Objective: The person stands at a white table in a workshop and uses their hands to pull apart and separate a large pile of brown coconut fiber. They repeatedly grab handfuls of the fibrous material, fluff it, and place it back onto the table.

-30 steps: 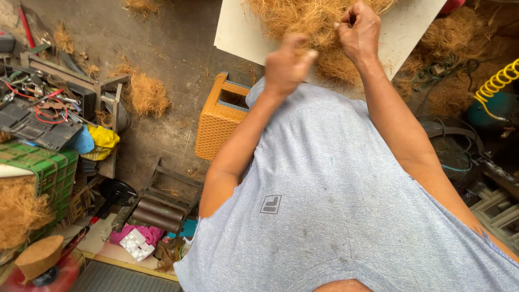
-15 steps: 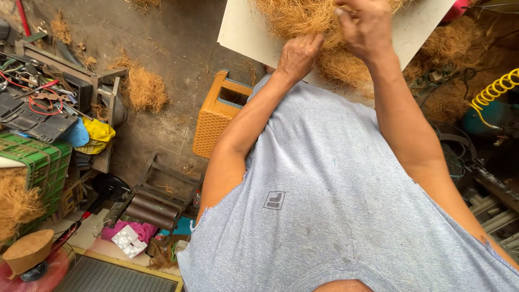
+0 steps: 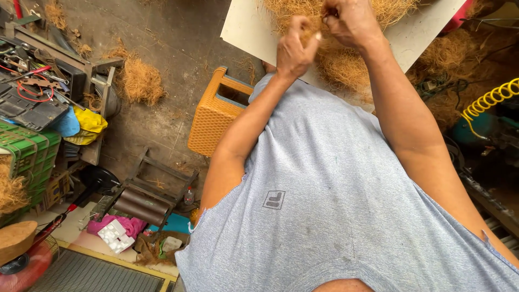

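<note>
While both of your hands meet at the top centre of the frame, your fingers are closed, not spread: your left hand point(image 3: 294, 48) is curled into a loose fist with a small tuft of coir fibre pinched inside it, and your right hand point(image 3: 351, 21) sits just above and to the right of it, its fingers point(image 3: 332, 16) bent tight around strands of the same stuff. The two hands are nearly touching, with the fibre running between them, so the short stretch you are working lies roughly from lower left to upper right. Neither hand is clearly nearer; the right one is deeper in the heap.

That heap, the pile of coir fibre point(image 3: 346, 67), lies directly under and beyond your knuckles, spread over a pale flat board point(image 3: 243, 30) that slants across the top of the frame. It looks dry, wiry and tangled, golden brown, with loose wisps trailing off the board's lower edge towards your grey shirt.

Further out, a woven orange basket point(image 3: 213, 121) stands on the floor just left of your left forearm, another clump of fibre point(image 3: 138, 81) lies on the concrete at upper left, and a yellow coiled hose point(image 3: 489, 100) hangs at the right edge.
</note>
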